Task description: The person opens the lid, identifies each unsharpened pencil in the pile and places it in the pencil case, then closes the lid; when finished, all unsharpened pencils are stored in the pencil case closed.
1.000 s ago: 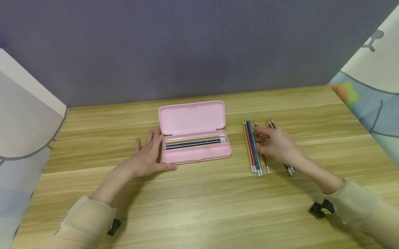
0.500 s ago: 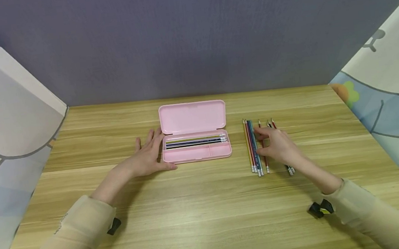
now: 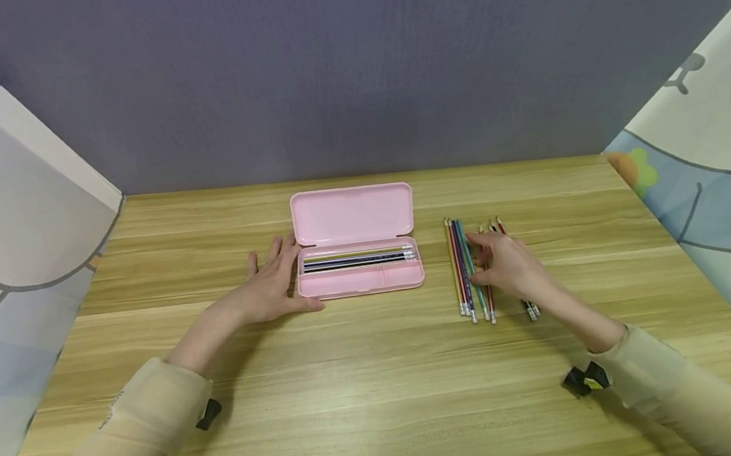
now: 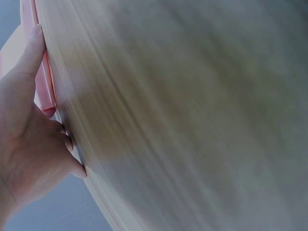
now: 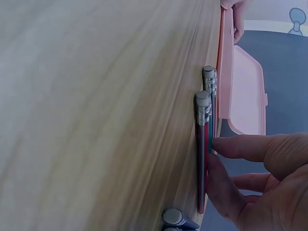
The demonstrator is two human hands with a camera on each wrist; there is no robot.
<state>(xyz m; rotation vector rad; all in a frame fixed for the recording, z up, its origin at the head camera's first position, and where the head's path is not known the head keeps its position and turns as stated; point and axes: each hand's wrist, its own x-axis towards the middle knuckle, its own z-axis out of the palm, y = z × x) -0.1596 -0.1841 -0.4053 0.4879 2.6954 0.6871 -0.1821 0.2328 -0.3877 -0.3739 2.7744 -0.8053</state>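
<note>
My left hand [image 3: 267, 288] rests with spread fingers at the left end of an open pink pencil case [image 3: 341, 283], thumb along its front edge. Several pencils [image 3: 356, 261] lie in its rear compartment, erasers to the right. My right hand [image 3: 508, 264] is over the loose pencils, thumb and fingertips apart along the length of a teal pencil [image 3: 481, 301], touching it. Close by, under the hand, lies a red pencil [image 3: 491, 304]. In the right wrist view the thumb [image 5: 240, 146] meets the teal pencil behind the red one; the hand hides parts of both.
Left of the right hand lie several more pencils [image 3: 457, 270], side by side. Dark and red pencils [image 3: 531, 309] lie partly beneath the hand on its other side. The case's lid [image 3: 353, 216] lies back toward the grey wall panel [image 3: 348, 72]. Everything stands on a wooden table [image 3: 357, 394].
The red pencil has shifted right under my right hand. The teal pencil's eraser end has swung right, away from the row. My left hand stays put.
</note>
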